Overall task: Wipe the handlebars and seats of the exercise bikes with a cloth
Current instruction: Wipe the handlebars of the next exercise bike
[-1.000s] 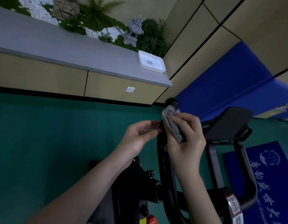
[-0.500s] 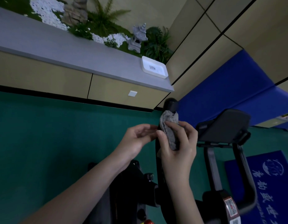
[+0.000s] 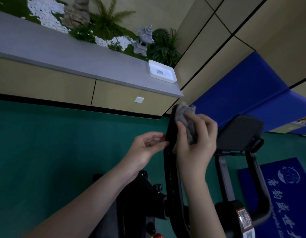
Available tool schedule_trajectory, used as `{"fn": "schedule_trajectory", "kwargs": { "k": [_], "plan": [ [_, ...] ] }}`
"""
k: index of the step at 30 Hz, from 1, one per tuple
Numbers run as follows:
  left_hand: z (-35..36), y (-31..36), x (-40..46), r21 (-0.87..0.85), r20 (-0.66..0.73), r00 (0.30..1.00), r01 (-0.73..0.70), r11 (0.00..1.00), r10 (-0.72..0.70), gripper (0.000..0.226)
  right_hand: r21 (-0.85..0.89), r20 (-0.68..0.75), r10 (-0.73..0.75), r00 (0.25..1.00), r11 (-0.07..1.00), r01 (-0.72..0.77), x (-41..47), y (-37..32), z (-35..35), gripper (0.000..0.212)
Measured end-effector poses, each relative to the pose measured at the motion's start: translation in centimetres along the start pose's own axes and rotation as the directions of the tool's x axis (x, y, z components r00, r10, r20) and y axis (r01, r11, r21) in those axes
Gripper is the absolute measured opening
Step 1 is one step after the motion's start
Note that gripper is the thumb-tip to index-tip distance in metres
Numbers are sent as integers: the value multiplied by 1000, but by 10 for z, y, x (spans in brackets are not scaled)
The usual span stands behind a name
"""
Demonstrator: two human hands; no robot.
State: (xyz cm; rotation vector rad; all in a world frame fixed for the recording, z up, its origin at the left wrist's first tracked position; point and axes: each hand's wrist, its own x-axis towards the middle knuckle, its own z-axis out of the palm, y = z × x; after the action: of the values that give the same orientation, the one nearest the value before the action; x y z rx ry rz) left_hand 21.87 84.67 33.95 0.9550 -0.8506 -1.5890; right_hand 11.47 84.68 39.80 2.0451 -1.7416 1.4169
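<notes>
We are seeing both hands working at the upper end of a black handlebar on an exercise bike. The right hand is gripping a crumpled grey cloth, fingers curled round it, and is pressing it against the top of the bar, where the cloth is bunching over the bar's tip. The left hand is sitting just beside it on the other side of the bar, fingers loosely bent with the fingertips touching the bar's edge, holding nothing that we can make out. Below the hands the bike frame is lying in deep shadow, its details hard to read. To the right a dark console pad is standing on its post, tilted. Beyond is green floor, with a blue mat carrying white characters at the right. Farthest off, a grey bench is carrying a white tray, a small stone pagoda, ferns and white pebbles
</notes>
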Motion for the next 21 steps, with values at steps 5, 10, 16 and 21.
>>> {"fn": "schedule_trajectory", "kwargs": {
  "k": [5, 10, 16, 21],
  "plan": [
    [0, 0, -1, -35, 22, 1000, -12, 999, 13, 22, -38, 144, -91, 985, 995, 97, -19, 5, -8, 16],
    [1, -1, -1, -75, 20, 1000, -17, 997, 19, 19, -42, 183, -203, 962, 976, 214, 18, -3, -11, 20],
    [-3, -1, -1, -62, 25, 999, 45, 997, -43, 20, 20, 607, -480, 634, 806, 591, 77, -12, -17, 18],
    [-4, -5, -2, -90, 27, 988, 155, 984, -154, 29, 40, 858, -347, 379, 780, 624, 129, -23, -4, 19]
  ]
}}
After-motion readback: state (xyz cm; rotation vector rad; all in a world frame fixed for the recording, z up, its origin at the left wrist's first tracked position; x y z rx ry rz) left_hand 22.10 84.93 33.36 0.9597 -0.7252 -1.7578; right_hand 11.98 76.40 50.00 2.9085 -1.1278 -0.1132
